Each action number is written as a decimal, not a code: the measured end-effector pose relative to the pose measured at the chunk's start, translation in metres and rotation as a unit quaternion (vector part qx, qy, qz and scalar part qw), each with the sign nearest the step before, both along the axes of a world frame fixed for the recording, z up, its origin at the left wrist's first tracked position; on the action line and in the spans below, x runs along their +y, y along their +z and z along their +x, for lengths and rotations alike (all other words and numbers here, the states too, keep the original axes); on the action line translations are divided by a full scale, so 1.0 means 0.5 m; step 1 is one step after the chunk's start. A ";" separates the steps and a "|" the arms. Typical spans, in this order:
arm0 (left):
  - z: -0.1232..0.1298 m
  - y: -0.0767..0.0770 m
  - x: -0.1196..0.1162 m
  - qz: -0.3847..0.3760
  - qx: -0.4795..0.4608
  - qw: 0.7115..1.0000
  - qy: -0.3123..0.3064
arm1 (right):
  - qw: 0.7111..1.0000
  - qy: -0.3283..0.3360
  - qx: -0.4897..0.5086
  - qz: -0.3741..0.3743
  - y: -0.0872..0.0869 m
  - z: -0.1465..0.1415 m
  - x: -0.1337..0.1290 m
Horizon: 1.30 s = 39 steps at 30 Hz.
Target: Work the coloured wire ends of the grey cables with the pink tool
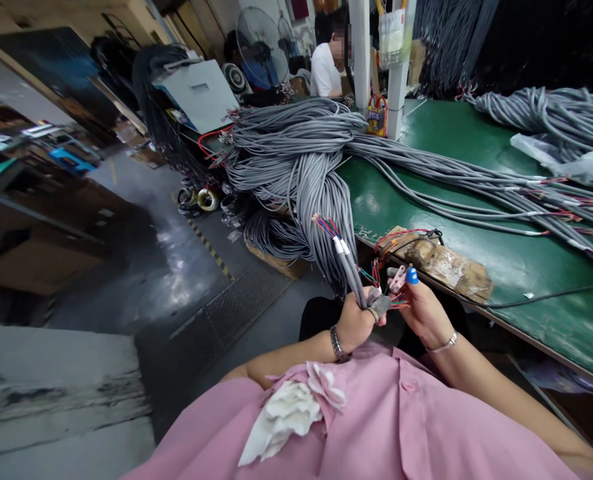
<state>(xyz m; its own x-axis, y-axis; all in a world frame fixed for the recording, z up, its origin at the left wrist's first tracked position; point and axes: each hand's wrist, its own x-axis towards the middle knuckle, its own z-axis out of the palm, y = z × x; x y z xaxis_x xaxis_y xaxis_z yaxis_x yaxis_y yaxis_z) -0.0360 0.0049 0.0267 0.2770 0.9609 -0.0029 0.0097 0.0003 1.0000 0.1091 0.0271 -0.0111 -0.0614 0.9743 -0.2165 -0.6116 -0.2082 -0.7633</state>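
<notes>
My left hand (pixel 355 325), with grey coverings on its fingers, is closed round several grey cables (pixel 351 273) in front of my body. White sleeves sit near the upper cable ends, and thin coloured wires (pixel 328 227) fan out beyond them. More stripped wires (pixel 375 275) stick out above this hand. Just to the right, my right hand (pixel 426 312), blue wrapping on its thumb, is closed in a pinch. At its fingertips shows a small pale piece with reddish spots (pixel 399 279), too small to name. Red and green wire ends lie between the two hands.
A large pile of grey cables (pixel 296 140) hangs over the edge of the green table (pixel 376 193). A tape-covered block (pixel 441 267) lies at the table's near edge, with a black cord beside it. Behind the table is a person in white (pixel 324 70), near a white post (pixel 360 60).
</notes>
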 end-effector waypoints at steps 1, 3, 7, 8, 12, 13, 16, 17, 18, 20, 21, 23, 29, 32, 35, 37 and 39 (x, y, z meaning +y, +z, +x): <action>0.000 -0.001 0.000 0.000 0.003 1.000 0.001 | 1.000 -0.001 0.002 -0.001 -0.001 -0.001 0.000; 0.000 -0.003 0.000 -0.002 0.006 1.000 0.005 | 1.000 -0.002 0.017 -0.007 -0.002 -0.002 -0.001; -0.002 -0.008 0.001 -0.009 0.003 1.000 0.013 | 0.998 -0.015 0.049 -0.021 -0.001 -0.003 -0.002; -0.003 -0.010 0.002 -0.012 0.001 1.000 0.015 | 0.998 -0.018 0.052 -0.022 -0.002 -0.004 -0.002; 0.000 -0.016 0.005 -0.013 -0.010 1.000 0.022 | 0.998 -0.012 0.057 -0.021 -0.005 -0.003 0.000; 0.001 -0.018 0.005 -0.012 -0.011 1.000 0.023 | 0.998 -0.012 0.057 -0.022 -0.006 -0.003 0.000; 0.001 -0.020 0.004 -0.003 -0.009 1.000 0.016 | 0.998 -0.015 0.057 -0.023 -0.007 -0.002 -0.001; 0.000 -0.020 0.003 0.001 -0.006 1.000 0.011 | 0.998 -0.011 0.058 -0.024 -0.006 -0.001 -0.002; -0.001 -0.020 0.002 0.004 -0.002 1.000 0.007 | 0.998 -0.006 0.061 -0.025 -0.006 -0.001 -0.003; -0.005 -0.020 -0.001 0.009 0.003 1.000 0.003 | 0.998 0.009 0.064 -0.027 -0.003 -0.001 -0.005; -0.008 -0.020 -0.002 0.009 0.004 1.000 0.002 | 0.998 0.015 0.065 -0.023 -0.001 -0.002 -0.005; -0.013 -0.018 -0.003 0.007 0.004 1.000 0.003 | 0.998 0.017 0.065 -0.008 0.004 -0.001 -0.004; -0.025 -0.004 -0.005 0.017 -0.001 1.000 0.001 | 1.000 0.016 0.016 -0.002 0.006 0.009 0.000; -0.026 0.000 -0.002 0.017 -0.011 1.000 -0.003 | 1.000 0.005 0.001 0.016 -0.003 0.013 0.000; -0.020 -0.003 0.004 0.010 -0.028 1.000 -0.004 | 1.000 -0.008 0.013 0.018 -0.011 0.011 0.002; -0.015 -0.008 0.008 0.007 -0.038 0.999 -0.002 | 0.999 -0.001 0.033 0.004 -0.011 0.008 0.005; -0.009 -0.014 0.010 0.004 -0.041 0.999 0.002 | 0.999 0.000 0.052 -0.011 -0.009 0.005 0.011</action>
